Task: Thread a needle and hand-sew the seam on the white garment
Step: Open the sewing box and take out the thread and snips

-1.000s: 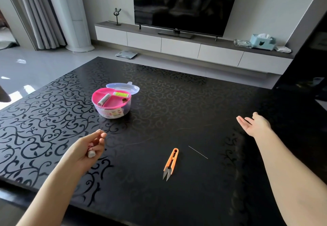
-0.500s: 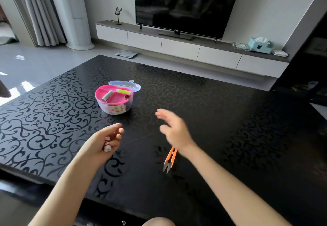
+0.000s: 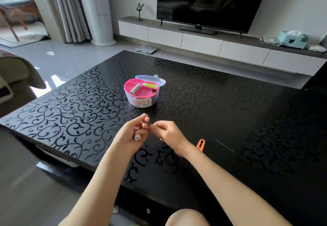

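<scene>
Our L hand [image 3: 130,134] gripped a white spool [image 3: 137,137] near table's [image 3: 247,102] front edge; R hand [image 3: 169,133] fingers curled beside it, hold unclear; needle [image 3: 224,145] lay apart to R.

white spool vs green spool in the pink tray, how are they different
Colour: the white spool is pale, while the green spool is bright yellow-green.
Pose: the white spool lies diagonally, with one end toward the camera. The green spool lies nearly crosswise.
Place: they sit in separate compartments, and the green spool's is farther back than the white spool's.
Both lie on their sides in the pink tray.
</scene>
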Motion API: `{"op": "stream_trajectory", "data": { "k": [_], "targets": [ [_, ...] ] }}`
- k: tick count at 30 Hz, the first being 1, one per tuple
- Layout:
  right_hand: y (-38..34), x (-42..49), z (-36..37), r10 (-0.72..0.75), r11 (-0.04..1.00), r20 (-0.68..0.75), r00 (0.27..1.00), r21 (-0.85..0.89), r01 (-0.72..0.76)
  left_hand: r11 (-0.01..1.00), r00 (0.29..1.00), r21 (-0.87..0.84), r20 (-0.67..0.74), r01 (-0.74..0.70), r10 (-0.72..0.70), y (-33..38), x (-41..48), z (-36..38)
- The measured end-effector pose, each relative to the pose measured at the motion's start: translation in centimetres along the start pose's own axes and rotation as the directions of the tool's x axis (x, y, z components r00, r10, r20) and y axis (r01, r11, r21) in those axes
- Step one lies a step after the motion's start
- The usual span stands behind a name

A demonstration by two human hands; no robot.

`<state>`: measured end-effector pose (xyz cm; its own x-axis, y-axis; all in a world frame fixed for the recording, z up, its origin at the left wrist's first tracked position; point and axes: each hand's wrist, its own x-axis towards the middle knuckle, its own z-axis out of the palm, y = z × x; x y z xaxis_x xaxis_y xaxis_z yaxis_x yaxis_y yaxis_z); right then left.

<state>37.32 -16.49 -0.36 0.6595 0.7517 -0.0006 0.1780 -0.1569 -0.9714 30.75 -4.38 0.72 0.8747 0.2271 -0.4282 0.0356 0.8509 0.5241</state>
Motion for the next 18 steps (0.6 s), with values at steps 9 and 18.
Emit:
{"op": "stream_trajectory", "data": {
  "k": [9, 18],
  "targets": [
    [1.4, 2.8, -3.1, 0.028, 0.976, -0.409, 0.912, -0.187, -0.114, 0.989, 0.996, -0.12, -0.027, -0.091, 0.089, 2.1, -1.5, -1.9],
    [1.7, 4.6, -3.4, 0.046, 0.966, -0.48, 0.876, -0.201, -0.161, 0.944, 0.953, -0.191, 0.089, -0.27, 0.291, 7.4, -7.1, -6.0]
  ]
}}
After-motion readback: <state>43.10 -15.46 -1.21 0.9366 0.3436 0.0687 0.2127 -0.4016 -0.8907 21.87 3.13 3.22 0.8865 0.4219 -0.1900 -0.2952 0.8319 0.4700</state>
